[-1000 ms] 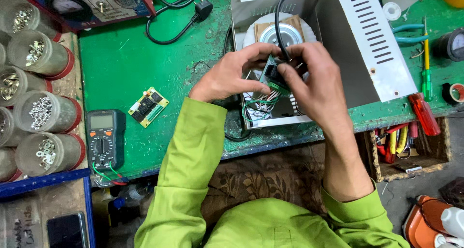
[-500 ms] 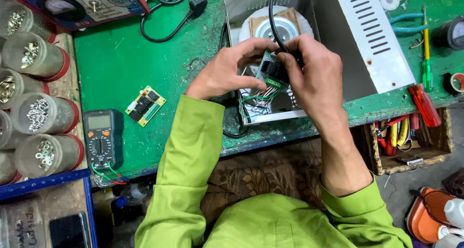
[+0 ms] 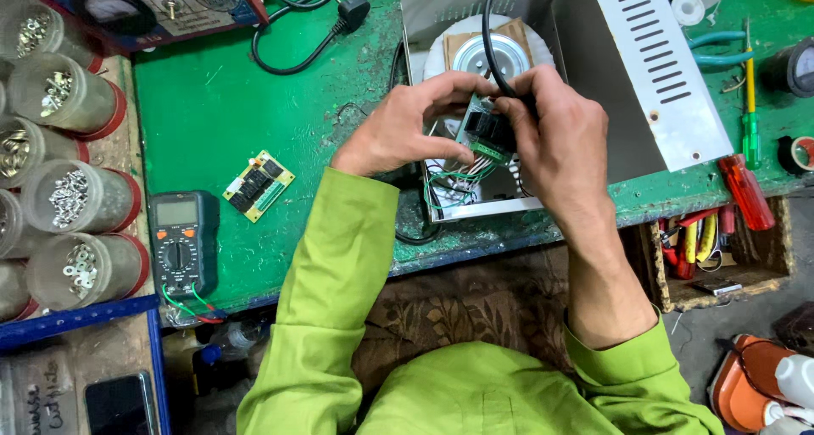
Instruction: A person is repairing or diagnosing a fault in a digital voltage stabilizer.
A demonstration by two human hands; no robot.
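Left hand (image 3: 407, 130) and right hand (image 3: 555, 134) apparently gripping green circuit board (image 3: 485, 134) over metal case (image 3: 585, 96).

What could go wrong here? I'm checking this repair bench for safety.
1. Both the left hand and right hand pinch the small green circuit board above the open grey metal case; its thin green wires might tear.
2. The black cable crosses the hands and could snag.
3. The red-handled screwdriver lies at the bench edge and might fall.
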